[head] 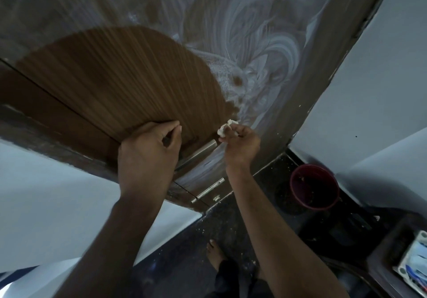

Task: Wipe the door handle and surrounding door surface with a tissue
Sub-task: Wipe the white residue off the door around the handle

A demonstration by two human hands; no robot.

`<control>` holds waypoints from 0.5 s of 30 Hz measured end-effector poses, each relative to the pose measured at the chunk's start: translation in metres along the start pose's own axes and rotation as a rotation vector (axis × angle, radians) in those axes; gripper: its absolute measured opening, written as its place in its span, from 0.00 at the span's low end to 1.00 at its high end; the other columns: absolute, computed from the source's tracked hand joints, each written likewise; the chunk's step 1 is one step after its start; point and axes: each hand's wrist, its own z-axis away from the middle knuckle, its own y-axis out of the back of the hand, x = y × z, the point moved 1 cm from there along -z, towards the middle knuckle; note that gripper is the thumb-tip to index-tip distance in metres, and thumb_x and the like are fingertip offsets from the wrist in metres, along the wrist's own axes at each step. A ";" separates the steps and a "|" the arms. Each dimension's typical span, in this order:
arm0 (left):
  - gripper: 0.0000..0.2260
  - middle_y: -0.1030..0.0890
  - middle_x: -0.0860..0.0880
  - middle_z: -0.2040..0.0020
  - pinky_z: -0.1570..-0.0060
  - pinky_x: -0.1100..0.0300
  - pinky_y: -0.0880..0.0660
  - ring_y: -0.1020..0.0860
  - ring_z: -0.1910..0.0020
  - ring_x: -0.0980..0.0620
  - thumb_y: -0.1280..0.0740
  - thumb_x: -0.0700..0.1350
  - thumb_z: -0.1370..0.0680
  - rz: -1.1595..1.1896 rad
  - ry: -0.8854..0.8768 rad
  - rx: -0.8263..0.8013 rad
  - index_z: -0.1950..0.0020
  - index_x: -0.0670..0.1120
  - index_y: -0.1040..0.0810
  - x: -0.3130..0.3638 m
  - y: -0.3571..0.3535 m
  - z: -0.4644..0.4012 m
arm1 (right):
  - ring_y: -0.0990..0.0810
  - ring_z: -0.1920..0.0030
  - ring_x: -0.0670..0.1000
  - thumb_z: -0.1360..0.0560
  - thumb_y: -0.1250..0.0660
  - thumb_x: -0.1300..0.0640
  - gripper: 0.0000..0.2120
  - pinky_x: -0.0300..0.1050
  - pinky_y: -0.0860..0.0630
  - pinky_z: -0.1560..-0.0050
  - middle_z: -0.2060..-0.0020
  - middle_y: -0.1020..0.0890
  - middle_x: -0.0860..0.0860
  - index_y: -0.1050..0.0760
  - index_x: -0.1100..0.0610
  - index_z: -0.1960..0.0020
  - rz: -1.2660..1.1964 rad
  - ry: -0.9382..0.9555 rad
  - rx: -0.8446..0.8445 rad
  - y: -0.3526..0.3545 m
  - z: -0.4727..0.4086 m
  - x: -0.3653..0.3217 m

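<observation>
Foot (213, 255) first: yours is standing bare on the dark speckled floor (184, 263) at the bottom of the view, with a dark trouser leg just below it. To your right a dark red bucket (314, 187) is sitting on the floor near the pale wall (369, 78), and a white box of small items (413, 260) is lying on a dark surface at the right edge.

Your two bare forearms are reaching up from the bottom of the view to the door (115, 78). Your left hand (147, 152) is resting on the wood with its fingers curled; what, if anything, they are gripping you cannot tell from here. Just beside it, the metal door handle (198, 154) is lying in a slant between your hands, and a second metal fitting (208, 190) is sitting lower on the door edge.

Your right hand (240, 145) is pinching a small crumpled white tissue (225, 128) in its fingertips, holding it against the door just above the end of the handle.

Further up, a broad fan-shaped patch of the door is showing clean brown grain, while the area (254, 50) to its right and above is carrying whitish swirled smears.
</observation>
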 end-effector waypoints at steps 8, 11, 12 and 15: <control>0.09 0.12 0.48 0.49 0.51 0.53 0.17 0.13 0.55 0.49 0.30 0.48 0.20 0.003 0.023 -0.005 0.44 0.46 0.13 0.004 -0.003 -0.003 | 0.15 0.60 0.47 0.28 0.25 0.62 0.05 0.41 0.17 0.60 0.59 0.16 0.49 0.18 0.54 0.55 0.127 0.453 0.010 -0.015 0.011 -0.070; 0.10 0.12 0.50 0.50 0.53 0.56 0.19 0.14 0.56 0.51 0.30 0.50 0.20 0.004 0.039 -0.006 0.44 0.48 0.13 0.003 -0.003 -0.002 | 0.16 0.59 0.46 0.28 0.25 0.61 0.06 0.42 0.17 0.59 0.59 0.16 0.47 0.18 0.53 0.54 0.200 0.421 0.001 -0.011 0.011 -0.054; 0.10 0.12 0.51 0.51 0.54 0.56 0.19 0.14 0.56 0.51 0.30 0.50 0.20 0.003 0.037 -0.005 0.45 0.48 0.13 0.002 -0.002 -0.001 | 0.15 0.60 0.44 0.28 0.25 0.62 0.06 0.40 0.18 0.60 0.59 0.16 0.47 0.18 0.55 0.53 0.192 0.348 -0.003 -0.007 0.011 -0.045; 0.09 0.12 0.50 0.54 0.59 0.52 0.18 0.15 0.60 0.49 0.29 0.51 0.20 -0.013 0.024 0.061 0.47 0.47 0.13 0.000 0.001 0.002 | 0.15 0.62 0.44 0.28 0.26 0.65 0.07 0.36 0.20 0.61 0.57 0.15 0.50 0.18 0.60 0.51 0.149 0.215 -0.008 -0.002 0.008 -0.030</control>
